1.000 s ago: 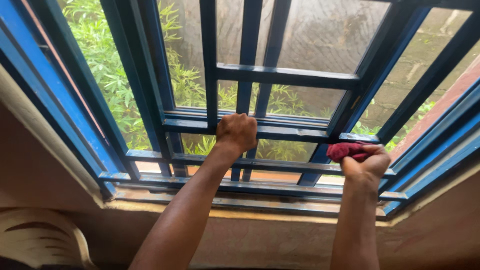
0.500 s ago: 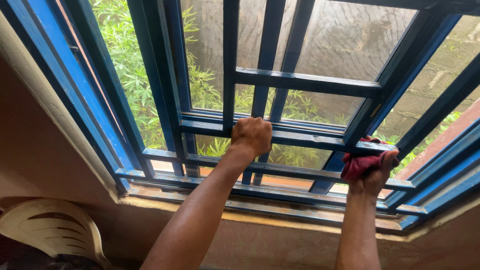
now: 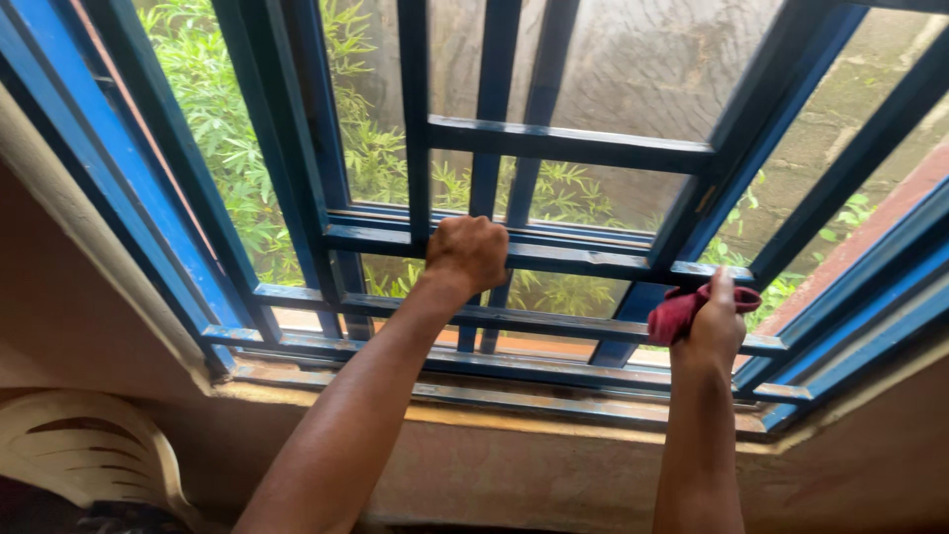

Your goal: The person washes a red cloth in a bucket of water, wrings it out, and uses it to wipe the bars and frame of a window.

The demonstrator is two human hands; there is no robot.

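Right hand (image 3: 714, 331) half hides red cloth (image 3: 682, 311) against window bars (image 3: 568, 259).

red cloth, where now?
Head view, right side: the red cloth is in the right hand, pressed to a blue window bar near the frame's lower right corner.
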